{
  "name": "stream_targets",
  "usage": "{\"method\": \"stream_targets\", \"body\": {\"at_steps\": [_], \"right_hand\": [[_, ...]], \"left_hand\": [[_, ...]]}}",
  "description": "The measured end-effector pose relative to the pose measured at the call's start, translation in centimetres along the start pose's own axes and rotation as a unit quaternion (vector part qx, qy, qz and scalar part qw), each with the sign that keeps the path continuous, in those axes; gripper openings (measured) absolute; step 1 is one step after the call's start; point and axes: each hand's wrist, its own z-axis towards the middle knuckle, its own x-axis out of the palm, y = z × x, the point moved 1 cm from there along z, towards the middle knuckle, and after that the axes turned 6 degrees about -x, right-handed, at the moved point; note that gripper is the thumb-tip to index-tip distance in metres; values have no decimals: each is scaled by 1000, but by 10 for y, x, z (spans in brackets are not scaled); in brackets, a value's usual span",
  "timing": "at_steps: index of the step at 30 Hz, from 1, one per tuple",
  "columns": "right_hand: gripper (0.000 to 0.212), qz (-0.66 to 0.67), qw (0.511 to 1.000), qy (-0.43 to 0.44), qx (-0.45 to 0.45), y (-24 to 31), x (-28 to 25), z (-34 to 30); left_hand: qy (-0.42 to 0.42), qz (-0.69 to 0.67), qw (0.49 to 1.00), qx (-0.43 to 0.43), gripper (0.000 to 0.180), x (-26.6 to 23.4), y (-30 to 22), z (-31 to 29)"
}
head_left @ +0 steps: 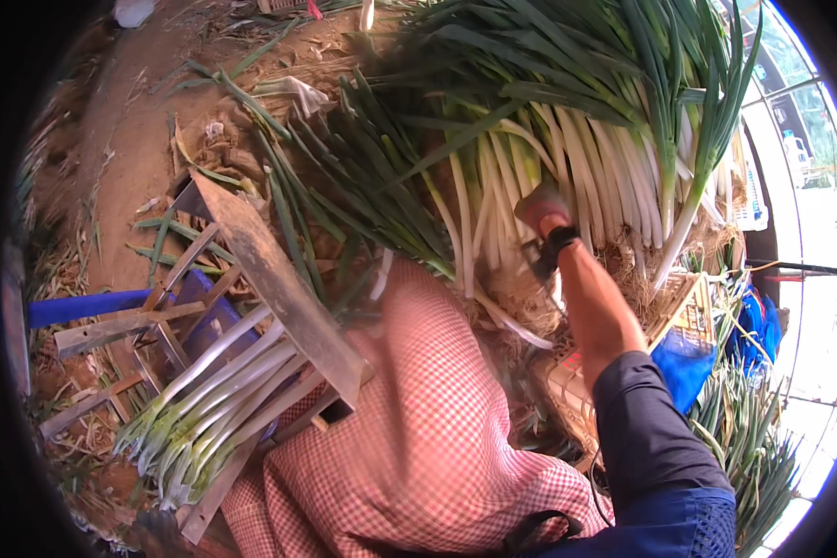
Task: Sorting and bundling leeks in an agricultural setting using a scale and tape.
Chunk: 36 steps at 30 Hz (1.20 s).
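My right hand (542, 206), smeared by motion, reaches into a big pile of long green onions (614, 167) with white stalks, green tops and hairy roots. Its fingers cannot be made out, nor whether they hold a stalk. A dark band (560, 239) circles my right wrist. Just under the hand is a small dark, flat shape (541, 264) that is too blurred to name. My left hand does not show. At the left, a bunch of pale onion stalks (219, 400) lies across a rough stand with a worn metal plate (274, 279).
A red-checked cloth (418, 418) covers my lap. Beside my right arm stands a plastic crate (688, 312) with a blue bag (686, 367). More onion greens (739, 428) lie at the lower right. A blue bar (88, 307) juts out left, over soil (130, 177) strewn with leaf scraps.
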Motion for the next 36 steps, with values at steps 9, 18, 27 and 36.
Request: {"method": "stream_targets", "body": {"at_steps": [9, 18, 27, 36], "right_hand": [[24, 83, 996, 4, -43, 3, -42, -34], [24, 143, 971, 67, -182, -44, -43, -112], [27, 253, 903, 105, -330, -95, -106, -253], [40, 585, 762, 264, -83, -125, -213, -500]], "left_hand": [[-27, 10, 999, 37, 58, -27, -9, -19], [-134, 14, 991, 15, 52, -6, -103, -2], [174, -578, 731, -318, 39, 49, -355, 8], [513, -696, 379, -329, 57, 203, -447, -71]]}}
